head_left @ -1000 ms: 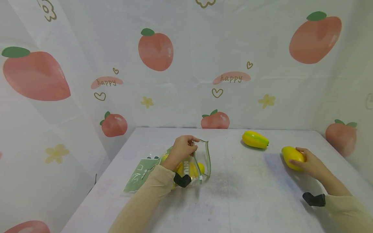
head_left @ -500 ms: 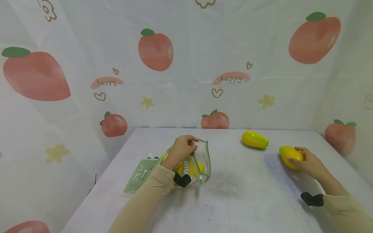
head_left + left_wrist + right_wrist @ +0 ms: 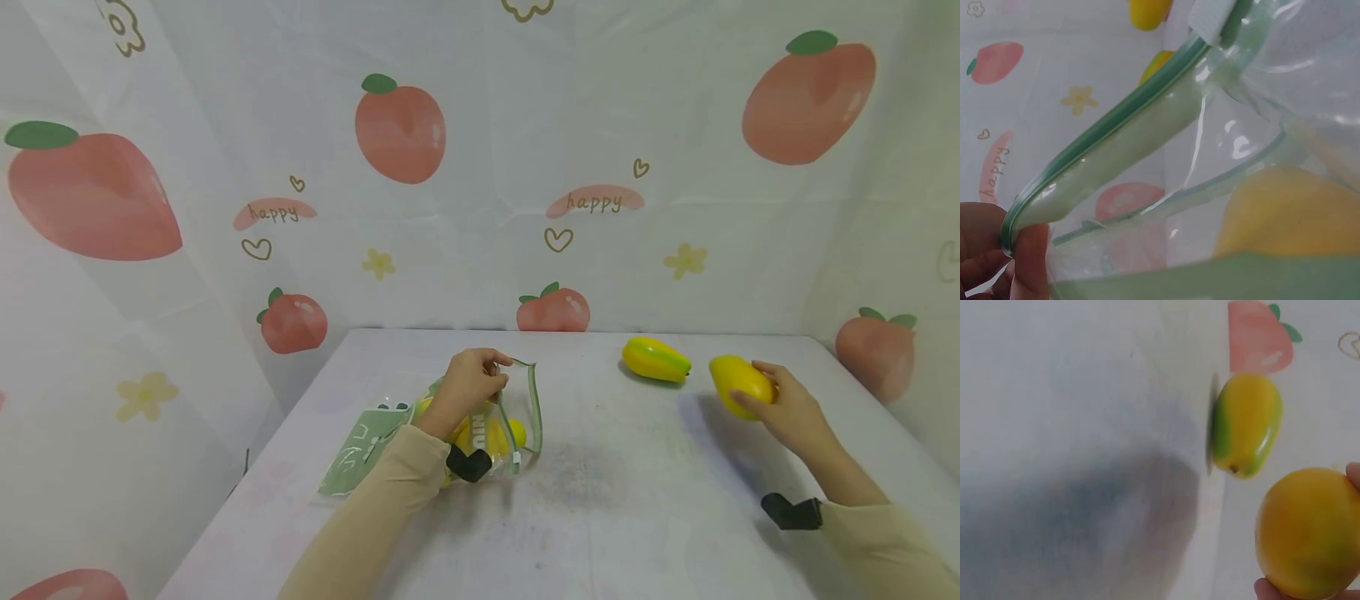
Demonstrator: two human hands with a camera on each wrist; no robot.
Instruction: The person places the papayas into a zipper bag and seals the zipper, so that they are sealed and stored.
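My left hand (image 3: 471,383) pinches the rim of a clear zip bag (image 3: 536,408) with green edging, holding its mouth apart. The zipper band (image 3: 1104,131) runs from my fingertips up to a white slider (image 3: 1211,19) in the left wrist view. Yellow fruit (image 3: 1285,212) shows through the plastic; my forearm and the bag partly hide it in the head view. Over the table's right side, my right hand (image 3: 795,412) grips a yellow mango (image 3: 738,386) between thumb and fingers. The mango hangs above its shadow, apart from the table.
A yellow-green papaya (image 3: 656,360) lies on the white table (image 3: 600,517) near the back, left of the held mango. A flat green printed part (image 3: 366,446) lies left of my left forearm. Behind the table hangs a fruit-printed cloth (image 3: 480,250).
My right hand has raised the mango from the table and moved it slightly left and farther back. The left hand and the bag have stayed put.
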